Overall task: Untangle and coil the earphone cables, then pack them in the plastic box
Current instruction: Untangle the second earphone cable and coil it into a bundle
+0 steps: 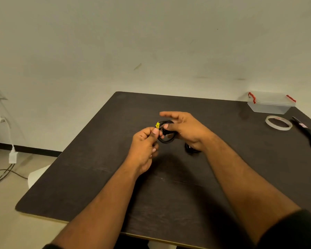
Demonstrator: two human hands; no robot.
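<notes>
A coiled black earphone cable point(167, 139) with a small yellow piece point(157, 125) at its top is held between both hands above the middle of the dark table point(101, 173). My left hand point(145, 146) pinches the coil's left side with thumb and curled fingers. My right hand point(185, 130) holds the coil's right side under its thumb, with the other fingers stretched out above it. A second dark cable bundle point(191, 148) lies on the table partly hidden under my right wrist. The clear plastic box point(270, 103) with red latches sits closed at the far right corner.
A roll of white tape point(278, 123) and black scissors point(309, 134) lie near the table's right edge. Left of the table, a white charger point(13, 156) and cables hang down to the floor by the wall.
</notes>
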